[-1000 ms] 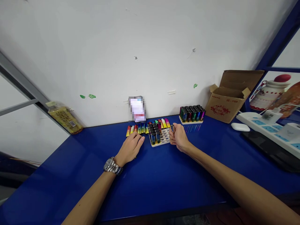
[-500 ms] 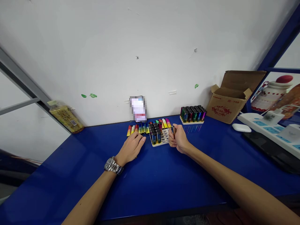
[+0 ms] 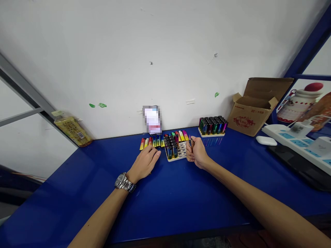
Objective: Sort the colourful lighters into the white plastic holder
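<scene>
My right hand [image 3: 198,152] is closed in a fist around a lighter [image 3: 190,142], held upright with a small flame at its top. Just left of it stands a white tray with holes [image 3: 182,151]. Several dark-topped, shiny lighters [image 3: 172,150] fill the tray's left part. My left hand [image 3: 146,161] lies palm down on the table with its fingers loosely stretched out, holding nothing. Beyond its fingertips lies a row of bright multicoloured pieces [image 3: 152,142], partly covered by the hand; more such pieces [image 3: 182,135] lie behind the tray.
A second tray packed with lighters [image 3: 213,126] stands at the back right, beside an open cardboard box [image 3: 248,115]. A phone [image 3: 152,120] leans on the wall. A drink bottle [image 3: 72,129] tilts at the left. A power strip [image 3: 294,141] and white case [image 3: 266,141] lie right.
A flame now shows at the top of the lighter in my right hand, where none showed before. Both hands have stayed in place.
</scene>
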`<action>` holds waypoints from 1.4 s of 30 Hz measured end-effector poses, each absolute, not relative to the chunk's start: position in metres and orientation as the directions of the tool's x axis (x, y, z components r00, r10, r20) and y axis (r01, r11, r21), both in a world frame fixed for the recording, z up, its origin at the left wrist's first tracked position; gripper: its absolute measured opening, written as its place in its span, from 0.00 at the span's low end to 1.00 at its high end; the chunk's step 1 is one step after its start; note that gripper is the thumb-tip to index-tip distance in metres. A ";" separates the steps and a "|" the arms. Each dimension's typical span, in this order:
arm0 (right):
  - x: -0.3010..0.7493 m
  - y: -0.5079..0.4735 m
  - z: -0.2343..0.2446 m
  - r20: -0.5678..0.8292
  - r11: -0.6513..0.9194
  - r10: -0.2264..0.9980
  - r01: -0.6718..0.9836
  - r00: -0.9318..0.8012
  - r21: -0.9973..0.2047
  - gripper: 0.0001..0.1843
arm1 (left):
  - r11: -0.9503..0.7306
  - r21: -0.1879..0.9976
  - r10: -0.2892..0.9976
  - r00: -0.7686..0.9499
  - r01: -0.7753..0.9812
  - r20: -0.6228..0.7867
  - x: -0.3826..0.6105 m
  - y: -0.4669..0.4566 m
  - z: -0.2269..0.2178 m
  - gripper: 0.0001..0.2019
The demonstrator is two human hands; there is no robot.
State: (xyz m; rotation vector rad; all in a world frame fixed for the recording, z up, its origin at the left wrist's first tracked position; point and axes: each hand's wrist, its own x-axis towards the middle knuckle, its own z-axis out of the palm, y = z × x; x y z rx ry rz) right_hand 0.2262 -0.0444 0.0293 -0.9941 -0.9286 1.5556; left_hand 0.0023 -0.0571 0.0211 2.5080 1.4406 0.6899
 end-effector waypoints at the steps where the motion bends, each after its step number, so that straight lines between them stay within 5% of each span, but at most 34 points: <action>1: 0.226 -0.044 0.029 -0.140 -0.177 0.982 -0.340 -0.130 -0.924 0.25 | -0.525 0.362 0.847 0.429 0.771 0.314 0.002 -0.057 0.021 0.18; 5: 0.228 -0.042 0.027 -0.093 -0.129 0.987 -0.302 -0.128 -0.945 0.27 | -0.538 0.348 0.837 0.435 0.768 0.333 0.003 -0.058 0.022 0.18; 10: 0.233 -0.037 0.022 0.193 0.147 0.967 -0.253 -0.165 -0.956 0.22 | -0.548 0.342 0.828 0.436 0.763 0.354 0.003 -0.058 0.022 0.18; 18: 0.246 -0.025 0.019 0.509 0.520 0.854 0.176 -0.106 -0.836 0.16 | -0.544 0.336 0.833 0.446 0.769 0.326 0.001 -0.056 0.020 0.18; 23: 0.245 -0.019 0.007 0.474 0.484 0.874 0.097 -0.110 -0.870 0.13 | -0.545 0.353 0.833 0.444 0.761 0.330 0.002 -0.057 0.020 0.18; 30: 0.243 -0.014 0.010 0.563 0.638 0.770 0.376 -0.302 -0.672 0.05 | -0.546 0.391 0.836 0.446 0.741 0.320 0.005 -0.058 0.021 0.19; 39: 0.240 -0.012 0.014 0.395 0.551 0.834 0.594 -0.384 -0.586 0.07 | -0.465 0.461 0.885 0.408 0.756 0.225 -0.008 -0.059 0.040 0.20; 42: 0.240 -0.014 0.011 0.389 0.576 0.817 0.633 -0.425 -0.518 0.14 | -0.402 0.450 0.914 0.382 0.798 0.138 -0.017 -0.058 0.042 0.26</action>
